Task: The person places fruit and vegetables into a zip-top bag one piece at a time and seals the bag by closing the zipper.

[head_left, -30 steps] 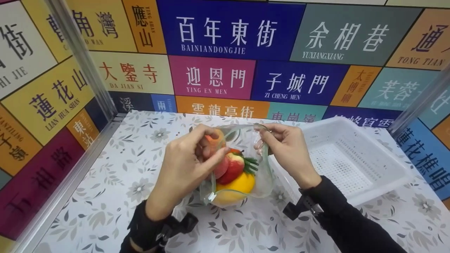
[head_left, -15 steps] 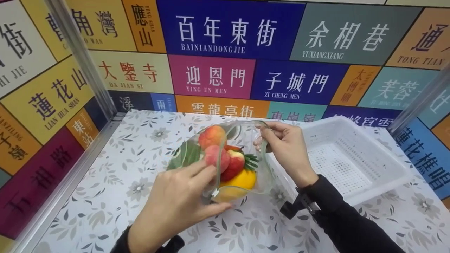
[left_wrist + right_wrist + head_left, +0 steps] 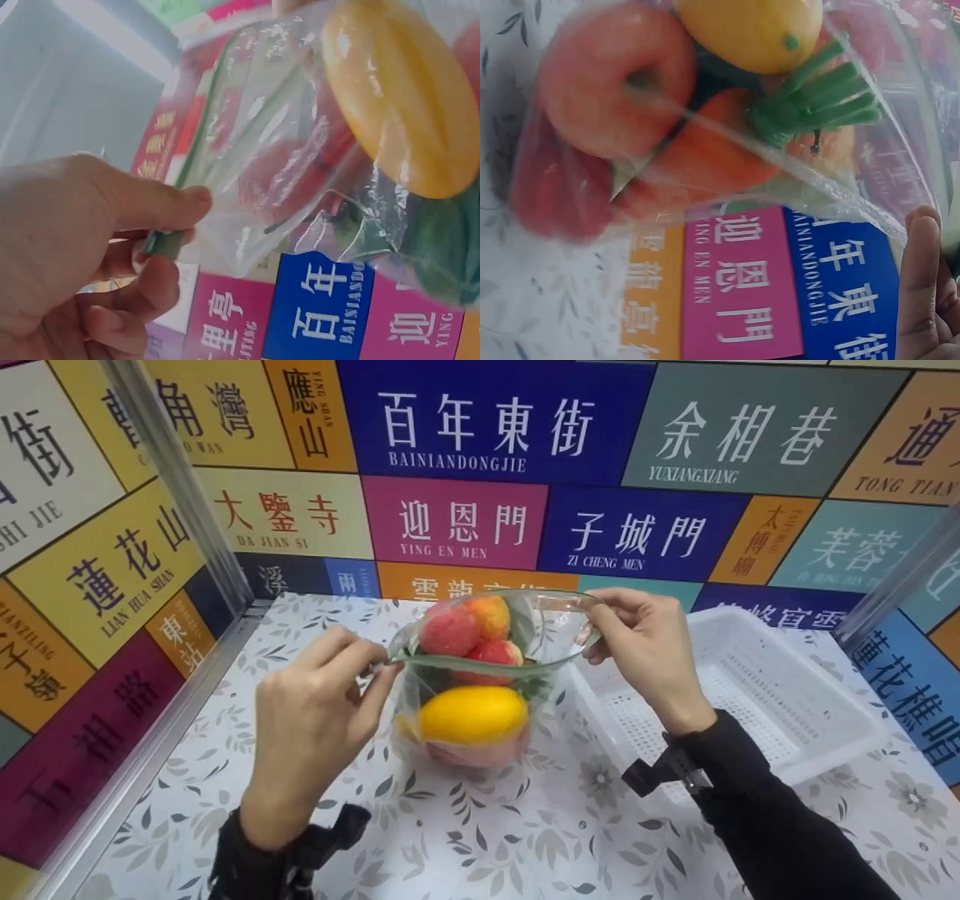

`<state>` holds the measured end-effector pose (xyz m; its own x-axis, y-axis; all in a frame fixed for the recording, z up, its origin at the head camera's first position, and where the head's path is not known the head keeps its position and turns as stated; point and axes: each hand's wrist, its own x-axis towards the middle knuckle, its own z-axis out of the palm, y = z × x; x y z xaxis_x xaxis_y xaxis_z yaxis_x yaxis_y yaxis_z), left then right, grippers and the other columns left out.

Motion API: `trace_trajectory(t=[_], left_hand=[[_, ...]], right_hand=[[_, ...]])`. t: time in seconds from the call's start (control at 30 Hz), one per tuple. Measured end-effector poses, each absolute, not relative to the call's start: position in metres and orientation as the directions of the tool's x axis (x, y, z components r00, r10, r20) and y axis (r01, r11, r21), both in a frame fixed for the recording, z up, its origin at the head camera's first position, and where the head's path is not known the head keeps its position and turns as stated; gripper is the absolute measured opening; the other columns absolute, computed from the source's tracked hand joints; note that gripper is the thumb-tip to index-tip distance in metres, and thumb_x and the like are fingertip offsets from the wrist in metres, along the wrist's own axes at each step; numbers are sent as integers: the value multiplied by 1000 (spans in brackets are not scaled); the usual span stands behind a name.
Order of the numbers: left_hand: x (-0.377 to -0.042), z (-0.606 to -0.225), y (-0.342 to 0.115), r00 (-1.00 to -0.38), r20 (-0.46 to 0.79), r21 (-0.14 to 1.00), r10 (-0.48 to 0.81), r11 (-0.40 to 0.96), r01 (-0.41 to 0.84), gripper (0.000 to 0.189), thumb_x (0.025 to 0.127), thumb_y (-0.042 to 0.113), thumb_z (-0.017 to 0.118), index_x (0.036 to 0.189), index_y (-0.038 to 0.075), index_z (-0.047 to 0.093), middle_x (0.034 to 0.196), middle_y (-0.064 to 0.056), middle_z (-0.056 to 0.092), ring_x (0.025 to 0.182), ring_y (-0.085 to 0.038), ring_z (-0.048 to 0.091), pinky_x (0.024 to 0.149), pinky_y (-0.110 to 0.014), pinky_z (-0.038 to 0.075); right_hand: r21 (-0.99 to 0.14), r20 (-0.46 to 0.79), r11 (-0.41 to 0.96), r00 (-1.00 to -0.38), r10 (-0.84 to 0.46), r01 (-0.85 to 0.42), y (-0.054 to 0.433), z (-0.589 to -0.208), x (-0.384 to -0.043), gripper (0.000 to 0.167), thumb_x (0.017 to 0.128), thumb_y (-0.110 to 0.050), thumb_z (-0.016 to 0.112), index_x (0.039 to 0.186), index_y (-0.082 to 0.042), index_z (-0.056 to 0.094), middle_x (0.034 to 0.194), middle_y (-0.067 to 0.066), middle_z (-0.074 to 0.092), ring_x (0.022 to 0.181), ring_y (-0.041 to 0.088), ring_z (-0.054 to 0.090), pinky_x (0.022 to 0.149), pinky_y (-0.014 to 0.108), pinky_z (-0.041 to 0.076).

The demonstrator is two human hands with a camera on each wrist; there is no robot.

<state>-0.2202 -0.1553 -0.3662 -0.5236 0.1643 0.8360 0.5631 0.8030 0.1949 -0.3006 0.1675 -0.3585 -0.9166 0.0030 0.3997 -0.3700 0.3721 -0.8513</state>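
Observation:
A clear zip bag (image 3: 465, 664) with a green-edged mouth hangs between both hands, filled with fruit and vegetables. My left hand (image 3: 319, 716) pinches the mouth's left corner between thumb and fingers, plain in the left wrist view too. The right corner is pinched by my right hand (image 3: 649, 649). Inside, a yellow mango-like fruit (image 3: 474, 715) lies against the near side, with reddish peaches (image 3: 450, 630) above it near the opening. The right wrist view shows a carrot (image 3: 720, 150) with green stalks and a red apple (image 3: 619, 79) through the plastic.
A white perforated plastic basket (image 3: 832, 720) stands on the right of the table, partly behind my right forearm. The table (image 3: 465, 847) has a leaf-patterned cover. Panels with street names (image 3: 450, 517) rise along its back and left side.
My left hand went from the bag's fruit to its left corner, which is now drawn out leftward. The right hand rose slightly. The bag has turned and its mouth is stretched wide.

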Motion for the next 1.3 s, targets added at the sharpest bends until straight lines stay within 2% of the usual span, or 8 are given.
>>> trace_trajectory(t=[0.27,0.5,0.7,0.87,1.0,1.13,1.2,1.3], left_hand=[[-248,-364,-142,-583,812,433,-35,705,562,12,96,14,82,95,4,75,94,-9,67,69,-16,71,64,-23,62],[-264,-369,-126,-730,678,710,-88,337,618,15,100,9,76,106,-2,69,102,-9,73,55,-12,71,46,-23,55],[-268,-372,-116,-758,637,768,-141,192,610,15,97,4,77,101,-6,66,90,-15,78,62,-16,74,59,-31,64],[-269,-372,-111,-742,644,764,-187,196,614,13,97,2,77,99,-6,68,88,-16,79,66,-16,75,64,-31,65],[-270,-372,-109,-729,651,758,-211,207,618,12,97,3,77,97,-6,69,85,-14,79,67,-16,75,64,-31,66],[-271,-373,-110,-722,655,756,-222,201,623,13,97,3,78,97,-6,69,85,-14,79,67,-16,76,64,-31,66],[-272,-373,-113,-728,648,761,-223,194,619,13,97,4,78,98,-7,69,87,-15,79,68,-15,77,64,-31,66],[-276,-374,-118,-743,623,781,-242,146,607,12,95,0,78,99,-8,70,89,-19,80,69,-14,77,64,-31,66]], right_hand=[[-794,468,465,-882,56,-392,182,-340,-295,17,103,-12,66,101,-6,82,63,-8,72,46,10,62,47,23,54],[-880,304,367,-951,-48,-300,200,-339,-293,21,105,-13,66,122,-6,76,74,-3,76,56,12,68,57,27,61],[-935,221,239,-957,-188,-263,218,-341,-284,32,105,-22,71,132,-4,74,97,6,78,79,18,78,77,32,66],[-927,255,209,-931,-262,-312,225,-345,-273,35,94,2,79,129,1,74,104,9,83,89,18,80,82,30,66],[-815,440,244,-836,-328,-525,220,-352,-269,36,83,14,82,117,6,78,100,12,83,83,14,80,75,26,65],[-479,695,412,-621,-362,-775,217,-359,-270,24,84,8,84,105,-2,85,89,6,83,75,3,76,72,14,60],[-310,767,498,-522,-372,-810,219,-361,-271,16,87,4,84,101,-4,85,84,2,81,72,2,73,74,8,55],[-200,799,596,-482,-360,-778,226,-361,-273,10,89,2,83,95,-6,83,81,3,78,72,5,68,77,5,50]])
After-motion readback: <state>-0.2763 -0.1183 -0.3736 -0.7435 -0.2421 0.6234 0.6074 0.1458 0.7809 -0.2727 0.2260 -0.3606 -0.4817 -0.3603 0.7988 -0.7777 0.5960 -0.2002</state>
